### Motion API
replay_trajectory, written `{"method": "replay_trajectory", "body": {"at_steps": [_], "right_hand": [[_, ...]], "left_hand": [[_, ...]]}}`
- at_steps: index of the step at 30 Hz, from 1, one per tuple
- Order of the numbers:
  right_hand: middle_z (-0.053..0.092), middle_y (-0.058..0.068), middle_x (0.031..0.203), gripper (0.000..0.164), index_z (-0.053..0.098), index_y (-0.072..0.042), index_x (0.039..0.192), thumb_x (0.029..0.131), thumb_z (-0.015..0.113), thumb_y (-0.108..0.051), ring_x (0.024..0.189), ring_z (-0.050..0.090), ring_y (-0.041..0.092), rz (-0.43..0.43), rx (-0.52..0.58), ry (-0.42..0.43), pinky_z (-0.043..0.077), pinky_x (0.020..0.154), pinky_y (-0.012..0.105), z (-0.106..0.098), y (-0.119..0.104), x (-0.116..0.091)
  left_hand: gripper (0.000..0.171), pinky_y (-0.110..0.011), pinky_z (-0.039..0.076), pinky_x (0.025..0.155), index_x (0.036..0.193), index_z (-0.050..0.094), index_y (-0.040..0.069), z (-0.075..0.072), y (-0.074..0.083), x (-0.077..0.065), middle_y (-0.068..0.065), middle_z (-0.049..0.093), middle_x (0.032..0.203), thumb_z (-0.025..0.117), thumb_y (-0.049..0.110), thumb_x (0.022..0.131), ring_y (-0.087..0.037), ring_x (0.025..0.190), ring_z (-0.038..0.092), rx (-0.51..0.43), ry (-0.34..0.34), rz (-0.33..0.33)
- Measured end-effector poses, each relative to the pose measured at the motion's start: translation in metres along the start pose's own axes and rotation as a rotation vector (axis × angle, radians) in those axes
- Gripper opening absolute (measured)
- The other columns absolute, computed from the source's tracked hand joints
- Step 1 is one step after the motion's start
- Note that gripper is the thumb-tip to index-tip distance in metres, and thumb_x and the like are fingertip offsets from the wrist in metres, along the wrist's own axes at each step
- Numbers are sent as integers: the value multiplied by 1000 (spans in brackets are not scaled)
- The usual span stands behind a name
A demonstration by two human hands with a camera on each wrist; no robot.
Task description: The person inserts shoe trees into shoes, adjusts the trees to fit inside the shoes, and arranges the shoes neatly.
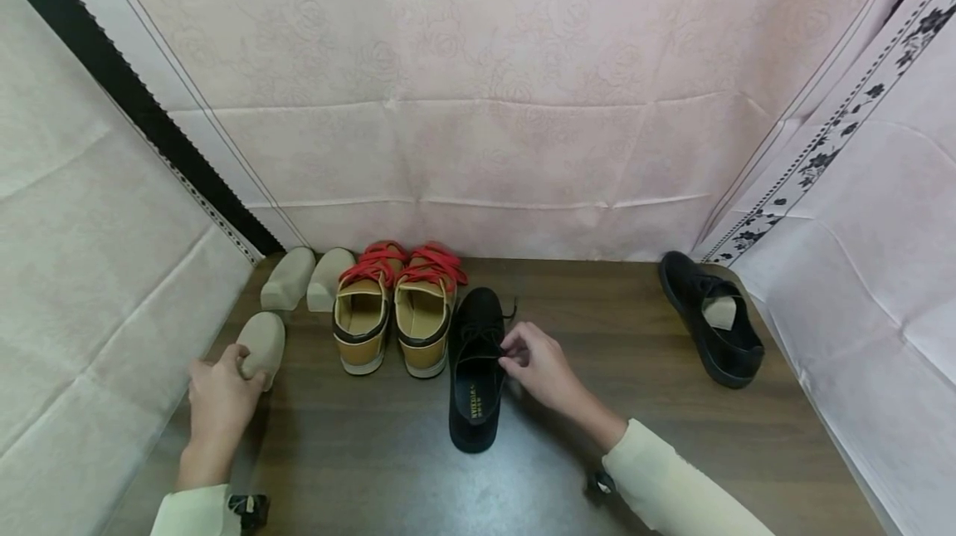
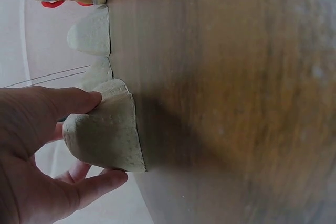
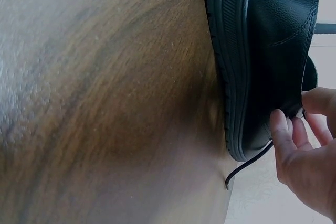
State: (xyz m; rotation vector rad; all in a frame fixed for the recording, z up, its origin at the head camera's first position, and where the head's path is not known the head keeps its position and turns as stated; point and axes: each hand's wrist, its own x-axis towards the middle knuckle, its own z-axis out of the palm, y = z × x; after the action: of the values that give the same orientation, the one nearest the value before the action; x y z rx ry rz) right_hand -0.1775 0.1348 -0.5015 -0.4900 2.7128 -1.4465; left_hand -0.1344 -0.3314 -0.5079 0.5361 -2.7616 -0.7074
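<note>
My left hand (image 1: 224, 403) grips a pale grey moulded shoe insert (image 1: 265, 345) between thumb and fingers. In the left wrist view, the insert (image 2: 107, 132) has a rounded end towards the palm and its flat edge close over the wood. My right hand (image 1: 539, 362) is at the right side of a black lace-up shoe (image 1: 472, 420), by its laces. Seen from the right wrist, the thumb is at the opening's edge and the fingers (image 3: 283, 135) are on the outer side, pinching the shoe there. A loose black lace (image 3: 247, 163) hangs down beside the toe.
Tan shoes with red laces (image 1: 362, 328) stand left of the black shoe. Two more grey inserts (image 1: 288, 280) lie at the back left. Another black shoe (image 1: 702, 328), a pale insert (image 1: 720, 312) inside it, sits far right. Pale cloth walls (image 1: 478, 154) border the wooden surface (image 1: 358, 453).
</note>
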Motion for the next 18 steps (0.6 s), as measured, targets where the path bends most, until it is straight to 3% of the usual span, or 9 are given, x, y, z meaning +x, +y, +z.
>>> {"method": "replay_trajectory", "body": {"at_steps": [10,18], "right_hand": [[66,-3,102,23,67,-18,101,89,81,-6,93,68,11,-14,1,35,59,81,22,0,-1,0],[65,-3,104,23,67,-18,102,88,81,-7,95,68,11,-2,14,18,58,83,21,-1,-1,0]], "left_hand": [[48,-72,43,76,134,57,-4,-2,-2,-1,-48,38,121,71,16,94,-65,102,46,-9,-31,-40],[45,-72,43,78,128,62,-8,-7,2,0,-46,45,116,76,10,90,-60,100,45,-32,93,34]]}}
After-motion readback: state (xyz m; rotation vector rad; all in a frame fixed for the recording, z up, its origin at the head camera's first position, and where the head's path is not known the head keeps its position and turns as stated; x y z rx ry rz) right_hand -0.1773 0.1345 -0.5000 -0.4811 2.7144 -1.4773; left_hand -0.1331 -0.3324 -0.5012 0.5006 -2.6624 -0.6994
